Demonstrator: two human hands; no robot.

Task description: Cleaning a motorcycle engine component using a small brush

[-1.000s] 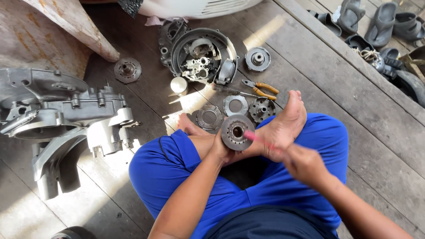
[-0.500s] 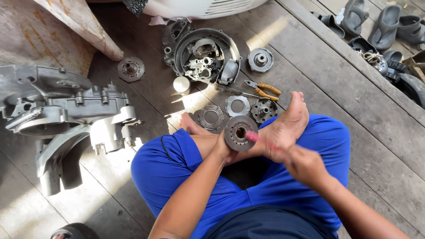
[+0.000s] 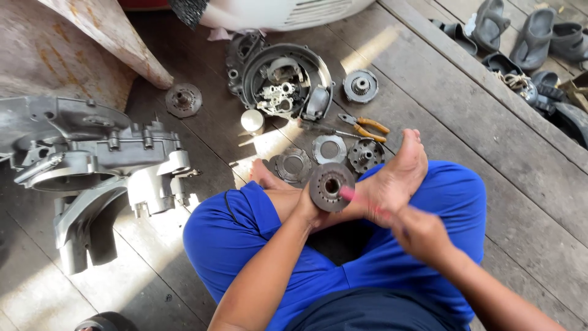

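I sit cross-legged in blue trousers on a wooden plank floor. My left hand (image 3: pixel 308 208) holds a round, dirty metal clutch-like disc (image 3: pixel 331 186) upright above my lap, next to my bare foot (image 3: pixel 398 175). My right hand (image 3: pixel 422 233) grips a thin pink-red handled tool (image 3: pixel 361 201) whose tip points into the disc's centre hole. The hand is blurred.
On the floor ahead lie a flat ring (image 3: pixel 329 149), two gear-like discs (image 3: pixel 293 164) (image 3: pixel 365 154), orange-handled pliers (image 3: pixel 367 126), a round cover full of parts (image 3: pixel 283 86), a small hub (image 3: pixel 360 84) and a white cylinder (image 3: pixel 252 121). A grey engine casing (image 3: pixel 92 159) stands left. Sandals (image 3: pixel 514 30) lie far right.
The view has shifted slightly. My right hand has kept working the pink tool at the disc's centre, with little other movement; the left hand still holds the disc.
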